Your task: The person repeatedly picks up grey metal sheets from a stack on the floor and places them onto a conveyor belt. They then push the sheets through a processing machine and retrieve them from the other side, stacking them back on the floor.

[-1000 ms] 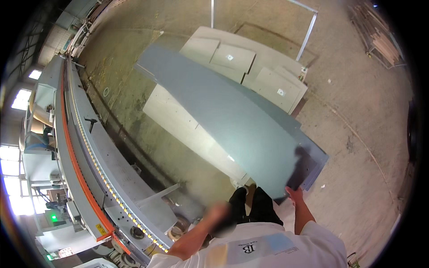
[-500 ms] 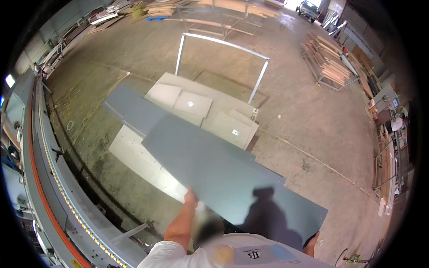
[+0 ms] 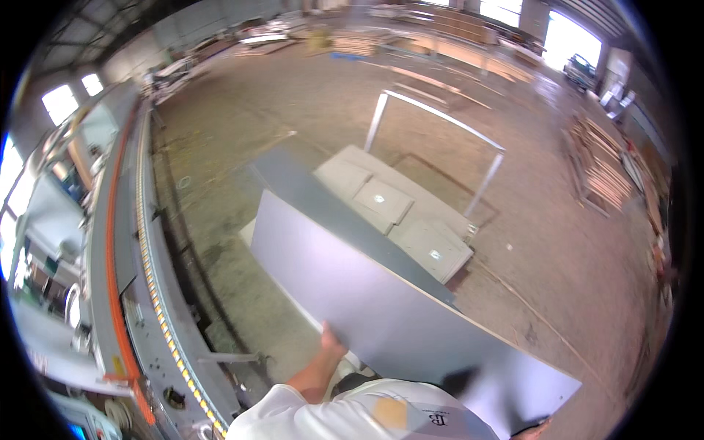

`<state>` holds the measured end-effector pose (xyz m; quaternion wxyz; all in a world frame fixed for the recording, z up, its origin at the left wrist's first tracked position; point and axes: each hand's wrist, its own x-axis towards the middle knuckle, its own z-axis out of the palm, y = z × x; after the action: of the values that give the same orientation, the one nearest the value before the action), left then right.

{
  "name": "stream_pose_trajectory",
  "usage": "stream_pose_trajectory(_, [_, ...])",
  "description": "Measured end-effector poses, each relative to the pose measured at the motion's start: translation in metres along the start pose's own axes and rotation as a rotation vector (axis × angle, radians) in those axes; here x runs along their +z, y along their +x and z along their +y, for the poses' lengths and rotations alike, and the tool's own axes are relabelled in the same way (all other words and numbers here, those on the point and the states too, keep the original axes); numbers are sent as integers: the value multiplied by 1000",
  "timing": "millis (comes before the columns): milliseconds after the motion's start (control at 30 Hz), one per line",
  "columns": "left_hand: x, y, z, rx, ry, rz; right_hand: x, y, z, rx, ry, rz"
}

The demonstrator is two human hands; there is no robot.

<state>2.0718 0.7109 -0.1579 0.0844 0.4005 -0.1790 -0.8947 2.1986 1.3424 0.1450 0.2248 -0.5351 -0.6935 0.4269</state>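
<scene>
Head view is filled mostly by a bare concrete workshop floor (image 3: 293,103). Along the left side a long grey machine with an orange stripe and a row of small rollers (image 3: 139,242) is seen running from far to near. A large flat grey rectangular panel (image 3: 381,308) is held tilted in front of the person, its long edge slanting from upper left to lower right. Behind it, a second dark grey panel (image 3: 330,202) is seen lying over a low stack of pale beige boards (image 3: 411,220) on the floor, with a white tubular metal frame (image 3: 440,117) standing at the stack's far side. Piles of timber (image 3: 601,169) are seen at the right, well apart from the panel. The left hand (image 3: 331,341) is clamped on the held panel's lower edge, near its middle. The right hand (image 3: 539,429) is barely seen at the panel's lower right corner; its grip cannot be told.
</scene>
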Motion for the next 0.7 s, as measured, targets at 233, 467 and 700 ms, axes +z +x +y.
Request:
stream_pose_trajectory(233, [59,-176,75,243,-283,-62,137,107,33,53,233,-188])
stream_pose_trajectory(467, [-26,-292,63,700,-371,94,350,130,57,233,501,-752])
stream_pose_trajectory(700, [-92,-426,-16,961,-624,81,519,13,18,277,423,-1347])
